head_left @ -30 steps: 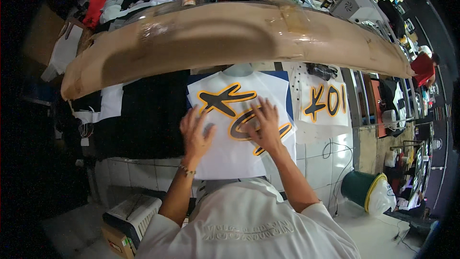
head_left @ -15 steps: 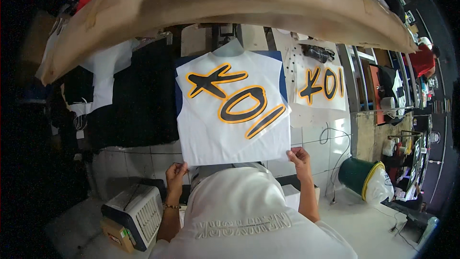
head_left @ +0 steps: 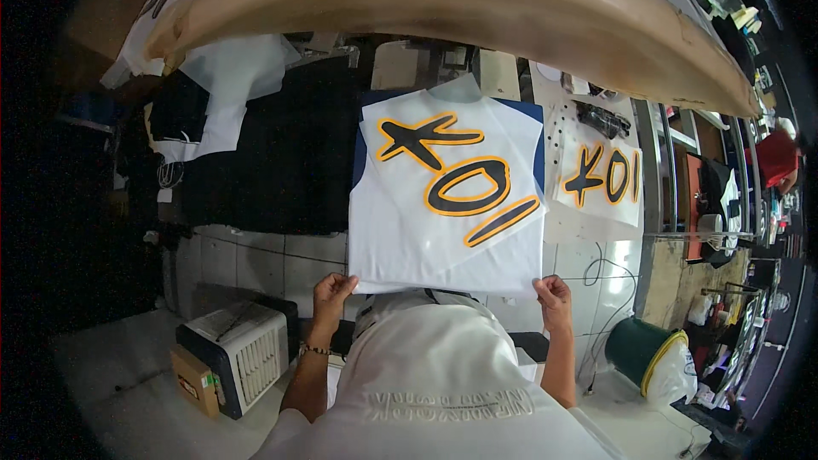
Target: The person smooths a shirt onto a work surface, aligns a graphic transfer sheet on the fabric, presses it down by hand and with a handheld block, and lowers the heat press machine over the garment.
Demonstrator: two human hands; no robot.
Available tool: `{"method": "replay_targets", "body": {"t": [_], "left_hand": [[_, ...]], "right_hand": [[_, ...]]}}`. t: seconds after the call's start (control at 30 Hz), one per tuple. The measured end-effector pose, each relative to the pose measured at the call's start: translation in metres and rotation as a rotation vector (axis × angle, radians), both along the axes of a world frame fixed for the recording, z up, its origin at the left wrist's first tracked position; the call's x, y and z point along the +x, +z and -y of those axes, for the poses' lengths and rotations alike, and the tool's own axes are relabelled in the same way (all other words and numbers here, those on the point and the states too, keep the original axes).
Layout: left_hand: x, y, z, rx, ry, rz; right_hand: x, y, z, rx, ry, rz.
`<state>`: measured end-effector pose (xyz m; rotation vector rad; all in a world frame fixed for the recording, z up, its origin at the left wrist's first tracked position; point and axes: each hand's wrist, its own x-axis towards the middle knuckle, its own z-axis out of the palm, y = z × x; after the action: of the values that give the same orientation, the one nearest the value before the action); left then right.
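The bottom corners of a white shirt [head_left: 396, 238] are pinched by the left hand [head_left: 332, 296] and right hand [head_left: 554, 296], the garment spread over a blue board [head_left: 534, 112]. By an uneven tug, the clear film [head_left: 467, 146] on top could be skewed. Its black, orange-edged letters [head_left: 435, 193] are matched on a sheet [head_left: 609, 209] at right.

Dim left side, glare on floor tiles [head_left: 618, 283], fisheye-bent edges, black corners

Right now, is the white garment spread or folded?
Spread: the white garment lies mostly flat over the blue board, the left hand and right hand pinching its lower corners.
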<state>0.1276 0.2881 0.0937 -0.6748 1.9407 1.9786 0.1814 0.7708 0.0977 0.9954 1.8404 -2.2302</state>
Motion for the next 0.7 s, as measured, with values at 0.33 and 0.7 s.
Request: {"method": "replay_targets", "body": {"t": [0.33,0.7], "left_hand": [[-0.006,-0.005,0.005,0.005,0.022,0.001],[-0.026,0.011,0.013,0.087,-0.15,0.02]], "right_hand": [[-0.002,-0.003,0.003,-0.076,-0.037,-0.017],[-0.008,0.003,-0.009,-0.008,0.084,0.016]]}}
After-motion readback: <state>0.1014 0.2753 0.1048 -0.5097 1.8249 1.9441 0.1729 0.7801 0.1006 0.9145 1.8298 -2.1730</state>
